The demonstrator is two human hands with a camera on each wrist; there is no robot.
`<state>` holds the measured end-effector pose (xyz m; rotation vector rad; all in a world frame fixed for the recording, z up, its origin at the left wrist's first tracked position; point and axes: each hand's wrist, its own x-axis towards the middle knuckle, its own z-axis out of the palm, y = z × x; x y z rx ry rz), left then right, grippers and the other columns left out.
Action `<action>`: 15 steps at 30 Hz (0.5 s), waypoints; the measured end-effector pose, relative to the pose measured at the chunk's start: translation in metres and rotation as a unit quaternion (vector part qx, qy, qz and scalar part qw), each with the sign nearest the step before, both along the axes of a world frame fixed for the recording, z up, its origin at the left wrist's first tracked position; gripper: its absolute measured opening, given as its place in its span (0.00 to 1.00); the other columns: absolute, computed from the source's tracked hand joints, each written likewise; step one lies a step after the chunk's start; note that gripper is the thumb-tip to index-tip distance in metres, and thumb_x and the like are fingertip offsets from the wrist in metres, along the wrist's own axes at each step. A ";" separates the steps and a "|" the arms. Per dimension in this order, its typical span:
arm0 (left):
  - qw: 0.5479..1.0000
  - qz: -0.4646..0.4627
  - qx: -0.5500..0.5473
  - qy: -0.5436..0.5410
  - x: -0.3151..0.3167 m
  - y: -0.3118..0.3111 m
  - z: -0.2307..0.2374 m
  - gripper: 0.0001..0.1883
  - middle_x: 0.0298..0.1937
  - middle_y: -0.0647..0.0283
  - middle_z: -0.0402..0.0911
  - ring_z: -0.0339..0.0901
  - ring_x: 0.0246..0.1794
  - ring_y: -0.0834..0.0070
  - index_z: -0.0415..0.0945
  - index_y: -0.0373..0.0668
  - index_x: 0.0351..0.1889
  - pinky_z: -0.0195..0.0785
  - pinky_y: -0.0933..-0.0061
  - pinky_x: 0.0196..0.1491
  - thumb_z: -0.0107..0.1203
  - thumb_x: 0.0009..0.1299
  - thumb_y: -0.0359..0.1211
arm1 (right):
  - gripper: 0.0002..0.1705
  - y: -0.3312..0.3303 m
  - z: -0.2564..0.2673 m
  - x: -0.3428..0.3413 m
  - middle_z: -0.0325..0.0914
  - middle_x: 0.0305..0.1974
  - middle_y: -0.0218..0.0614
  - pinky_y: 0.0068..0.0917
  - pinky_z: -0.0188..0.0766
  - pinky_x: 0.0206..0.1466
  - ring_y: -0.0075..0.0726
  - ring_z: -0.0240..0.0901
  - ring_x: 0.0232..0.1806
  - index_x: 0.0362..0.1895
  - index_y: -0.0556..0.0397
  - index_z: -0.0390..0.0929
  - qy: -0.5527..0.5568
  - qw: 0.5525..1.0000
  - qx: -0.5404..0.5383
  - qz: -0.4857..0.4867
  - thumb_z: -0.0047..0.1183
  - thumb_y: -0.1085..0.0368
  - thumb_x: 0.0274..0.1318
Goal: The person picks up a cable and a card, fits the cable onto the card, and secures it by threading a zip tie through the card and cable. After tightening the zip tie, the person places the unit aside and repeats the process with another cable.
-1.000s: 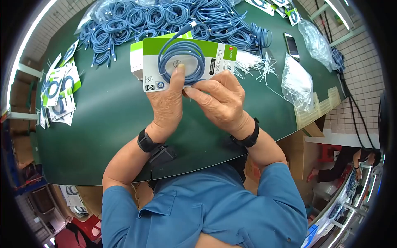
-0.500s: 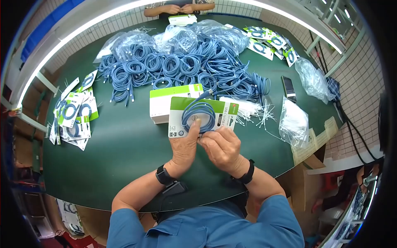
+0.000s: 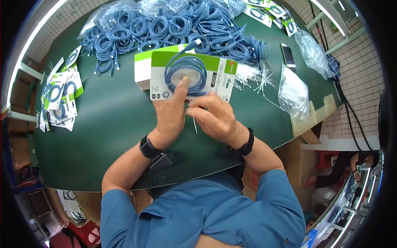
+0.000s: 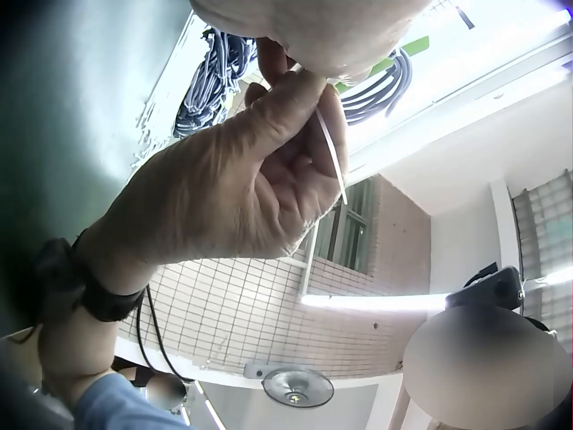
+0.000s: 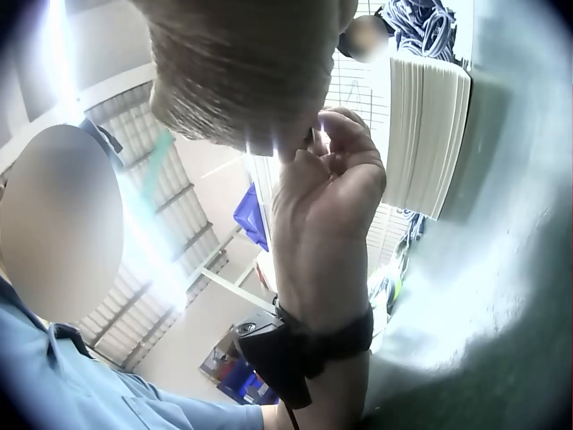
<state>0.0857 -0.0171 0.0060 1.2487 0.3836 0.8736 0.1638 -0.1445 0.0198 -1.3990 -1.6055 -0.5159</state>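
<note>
My left hand (image 3: 170,112) holds a white and green printed card (image 3: 157,62), its thumb lying over a coiled blue USB-C cable (image 3: 201,73) on the card's face. One cable plug (image 3: 197,41) sticks up above the card's top edge. My right hand (image 3: 217,118) is at the card's lower edge, beside the left thumb's base, pinching a thin white cable tie (image 3: 195,125). The tie's tail hangs below the fingers and also shows in the left wrist view as a white strip (image 4: 332,154). The left fingers behind the card are hidden in the head view.
Behind the card stands a stack of cards (image 3: 142,74). Many blue cable coils (image 3: 159,28) lie along the back. Carded cables (image 3: 62,93) are piled at left. Loose white ties (image 3: 264,78), a bag of ties (image 3: 294,93) and a phone (image 3: 288,56) lie at right.
The right hand has drawn slightly down from the card's lower edge, and the white tie's tail now shows below its fingers. The head view tilted up, then back down.
</note>
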 end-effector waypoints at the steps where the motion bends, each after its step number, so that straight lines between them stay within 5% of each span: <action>1: 0.999 -0.011 -0.028 -0.023 0.002 0.000 0.000 0.16 0.51 0.62 0.82 0.80 0.47 0.78 0.73 0.37 0.59 0.77 0.75 0.49 0.62 0.76 0.27 | 0.18 0.000 -0.001 0.001 0.82 0.41 0.39 0.33 0.77 0.31 0.41 0.78 0.31 0.41 0.55 0.84 -0.009 1.000 0.004 -0.008 0.68 0.82 0.44; 15: 0.986 -0.080 -0.129 -0.072 -0.004 -0.009 -0.004 0.22 0.54 0.62 0.82 0.81 0.48 0.77 0.71 0.37 0.65 0.79 0.74 0.45 0.63 0.76 0.27 | 0.17 0.003 -0.002 0.008 0.83 0.40 0.38 0.30 0.79 0.29 0.35 0.82 0.30 0.41 0.54 0.84 -0.013 0.994 -0.012 -0.106 0.70 0.79 0.45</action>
